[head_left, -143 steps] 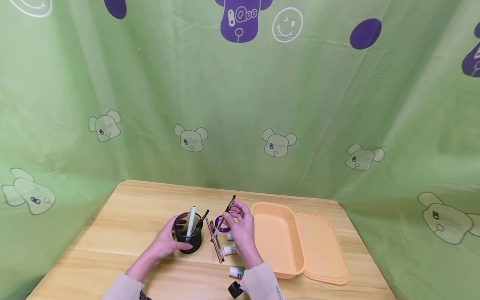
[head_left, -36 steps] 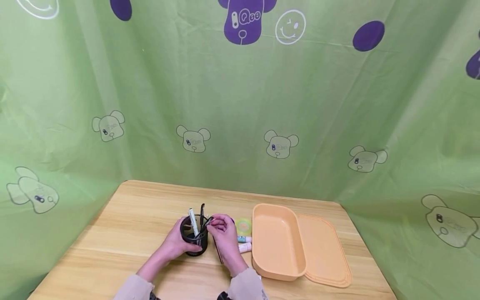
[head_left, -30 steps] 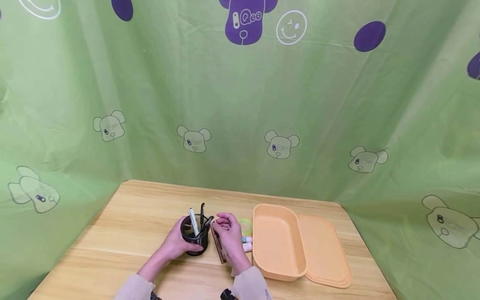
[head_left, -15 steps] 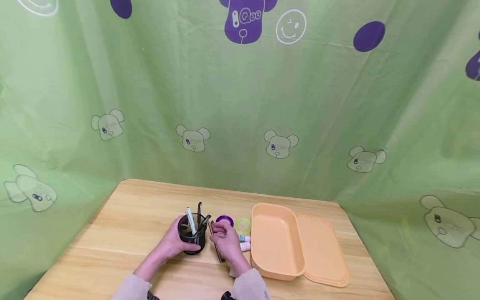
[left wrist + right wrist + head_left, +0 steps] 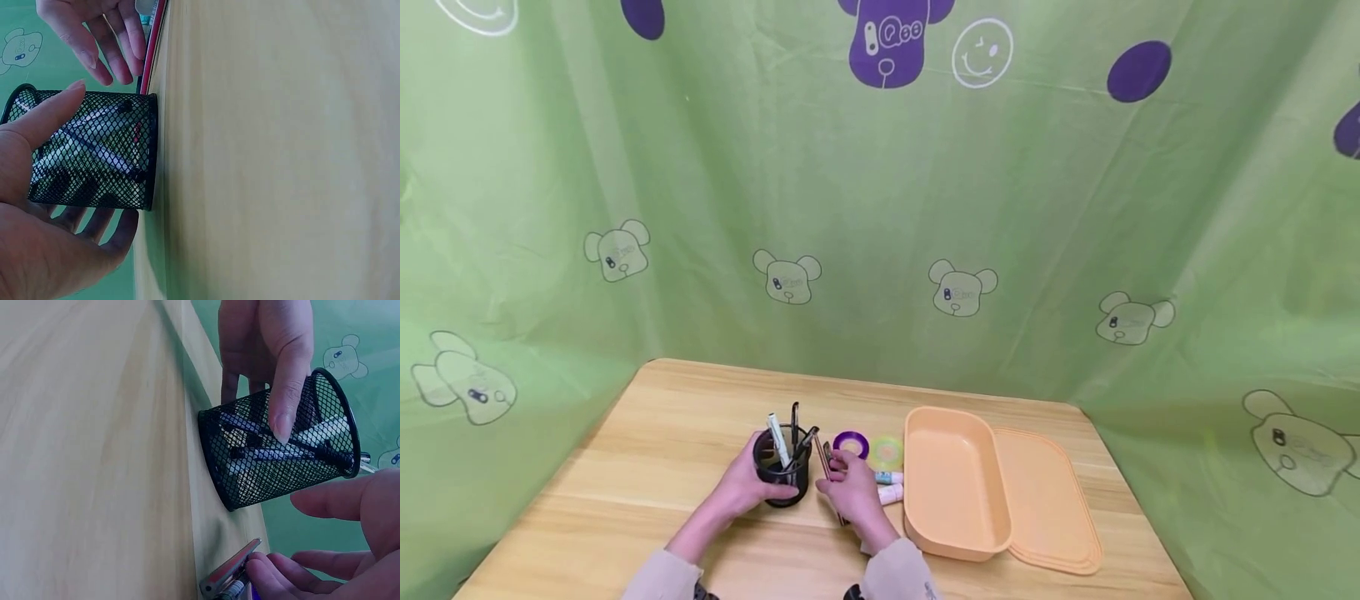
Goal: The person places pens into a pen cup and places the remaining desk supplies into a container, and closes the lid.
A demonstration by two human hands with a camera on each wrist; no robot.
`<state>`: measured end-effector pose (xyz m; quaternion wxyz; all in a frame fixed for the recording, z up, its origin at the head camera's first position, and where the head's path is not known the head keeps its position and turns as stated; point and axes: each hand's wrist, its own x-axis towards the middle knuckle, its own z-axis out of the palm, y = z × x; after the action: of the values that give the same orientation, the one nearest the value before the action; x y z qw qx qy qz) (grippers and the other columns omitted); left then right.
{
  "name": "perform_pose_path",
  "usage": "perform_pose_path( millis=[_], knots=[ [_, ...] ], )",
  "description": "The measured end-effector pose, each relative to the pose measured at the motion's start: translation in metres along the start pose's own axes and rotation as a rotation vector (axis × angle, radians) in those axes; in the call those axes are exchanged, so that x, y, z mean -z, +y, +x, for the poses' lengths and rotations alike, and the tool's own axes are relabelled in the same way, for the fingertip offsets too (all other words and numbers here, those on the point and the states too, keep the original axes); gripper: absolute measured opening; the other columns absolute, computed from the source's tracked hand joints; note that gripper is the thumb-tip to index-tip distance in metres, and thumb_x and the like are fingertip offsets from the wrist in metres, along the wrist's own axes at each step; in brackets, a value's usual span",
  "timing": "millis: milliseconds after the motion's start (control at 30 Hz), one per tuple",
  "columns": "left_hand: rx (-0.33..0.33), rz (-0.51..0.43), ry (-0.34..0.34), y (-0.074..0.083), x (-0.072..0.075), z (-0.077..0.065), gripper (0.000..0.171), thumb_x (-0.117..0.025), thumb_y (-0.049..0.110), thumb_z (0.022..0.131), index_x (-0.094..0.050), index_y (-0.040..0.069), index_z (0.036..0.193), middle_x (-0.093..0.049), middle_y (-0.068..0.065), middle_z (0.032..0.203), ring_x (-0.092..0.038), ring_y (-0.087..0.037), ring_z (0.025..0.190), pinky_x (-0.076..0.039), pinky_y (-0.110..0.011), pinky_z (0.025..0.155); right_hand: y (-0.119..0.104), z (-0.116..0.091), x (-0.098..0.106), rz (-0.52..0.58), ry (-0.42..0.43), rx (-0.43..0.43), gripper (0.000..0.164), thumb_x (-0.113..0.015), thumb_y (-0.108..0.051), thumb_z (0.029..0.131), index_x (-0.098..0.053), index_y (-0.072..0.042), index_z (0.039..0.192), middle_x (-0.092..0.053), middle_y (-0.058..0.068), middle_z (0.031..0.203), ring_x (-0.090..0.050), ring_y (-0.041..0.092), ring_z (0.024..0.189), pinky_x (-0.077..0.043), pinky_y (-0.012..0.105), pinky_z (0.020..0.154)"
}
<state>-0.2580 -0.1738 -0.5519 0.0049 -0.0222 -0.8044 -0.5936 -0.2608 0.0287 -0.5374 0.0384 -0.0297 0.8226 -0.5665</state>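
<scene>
My left hand (image 5: 739,485) grips a black mesh pen holder (image 5: 801,482), thumb on the near side and fingers around the back. The holder stands upright on the table with a pale marker (image 5: 778,439) and black pens (image 5: 795,417) leaning inside. To its right, my right hand (image 5: 855,493) is lowered beside slim reddish-brown sticks (image 5: 822,457) lying on the table. In the right wrist view its fingertips (image 5: 259,569) touch or nearly touch a flat reddish strip (image 5: 228,569) and a dark pen-like thing (image 5: 234,589). The thumb stands apart, pinching nothing.
Behind my right hand lie a purple tape roll (image 5: 852,442) and a yellow-green roll (image 5: 887,451). Small white tubes (image 5: 891,494) sit against an orange box (image 5: 955,492). Its lid (image 5: 1048,500) lies flat at the right. A green curtain (image 5: 865,183) surrounds the table.
The black pen that my right hand held earlier now leans in the holder. That hand has let go and moved down beside the reddish sticks. My left hand keeps its hold.
</scene>
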Motion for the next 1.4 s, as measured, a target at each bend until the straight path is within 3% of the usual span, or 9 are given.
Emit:
perform_pose_path(
  millis=[267,400,667,833,1033,1233,1400],
  knots=[
    [-0.01,-0.04,-0.013,-0.001,0.003,0.0,0.104,-0.097,0.005,0.06,-0.044,0.008,0.149,-0.058,-0.019,0.146,-0.051,-0.047,0.136,-0.032,-0.071,0.118,0.002,0.0,-0.005,-0.063,-0.017,0.067,0.062,-0.08,0.008,0.077,-0.058,0.011,0.134,-0.069,0.024,0.119,-0.068,0.037,0.11,-0.06,0.045,0.096],
    [-0.007,-0.048,-0.021,-0.002,0.004,0.0,0.104,-0.097,0.006,0.06,-0.043,0.008,0.15,-0.058,-0.019,0.146,-0.051,-0.047,0.137,-0.032,-0.07,0.118,0.005,0.001,-0.008,-0.154,-0.031,0.115,0.063,-0.083,0.009,0.071,-0.062,0.009,0.13,-0.071,0.02,0.114,-0.068,0.036,0.106,-0.059,0.048,0.096],
    [-0.013,-0.068,-0.02,-0.003,0.004,-0.001,0.103,-0.096,0.005,0.061,-0.044,0.008,0.15,-0.058,-0.019,0.146,-0.053,-0.045,0.134,-0.035,-0.068,0.118,0.014,0.007,-0.014,-0.328,-0.015,0.201,0.063,-0.087,0.009,0.06,-0.069,0.004,0.12,-0.07,0.006,0.096,-0.063,0.017,0.083,-0.058,0.03,0.078],
    [-0.012,-0.085,-0.012,-0.004,0.004,-0.002,0.103,-0.096,0.003,0.06,-0.046,0.009,0.149,-0.06,-0.017,0.143,-0.054,-0.044,0.134,-0.035,-0.067,0.118,0.015,0.007,-0.017,-0.383,0.005,0.206,0.064,-0.086,0.01,0.056,-0.071,0.003,0.118,-0.07,0.003,0.091,-0.059,0.01,0.073,-0.056,0.027,0.071],
    [-0.017,-0.091,-0.013,-0.004,0.005,0.0,0.101,-0.096,0.002,0.06,-0.047,0.01,0.148,-0.061,-0.017,0.143,-0.055,-0.044,0.133,-0.035,-0.067,0.118,0.013,0.007,-0.019,-0.463,-0.003,0.185,0.063,-0.085,0.007,0.055,-0.072,0.001,0.116,-0.069,0.001,0.087,-0.06,0.014,0.077,-0.059,0.034,0.077],
    [-0.011,-0.081,-0.019,-0.002,0.006,-0.001,0.103,-0.096,0.004,0.06,-0.045,0.008,0.149,-0.06,-0.018,0.144,-0.054,-0.044,0.134,-0.034,-0.067,0.118,0.009,0.007,-0.02,-0.518,-0.044,0.11,0.062,-0.087,0.001,0.055,-0.07,0.0,0.114,-0.059,-0.003,0.077,-0.054,0.017,0.071,-0.053,0.035,0.068],
    [-0.011,-0.079,-0.021,-0.002,0.006,0.0,0.102,-0.097,0.005,0.061,-0.045,0.009,0.149,-0.06,-0.017,0.144,-0.054,-0.044,0.135,-0.034,-0.067,0.119,0.005,0.006,-0.02,-0.593,-0.068,0.103,0.059,-0.092,-0.005,0.055,-0.069,-0.001,0.11,-0.059,-0.003,0.073,-0.056,0.018,0.068,-0.053,0.036,0.065]
  ],
)
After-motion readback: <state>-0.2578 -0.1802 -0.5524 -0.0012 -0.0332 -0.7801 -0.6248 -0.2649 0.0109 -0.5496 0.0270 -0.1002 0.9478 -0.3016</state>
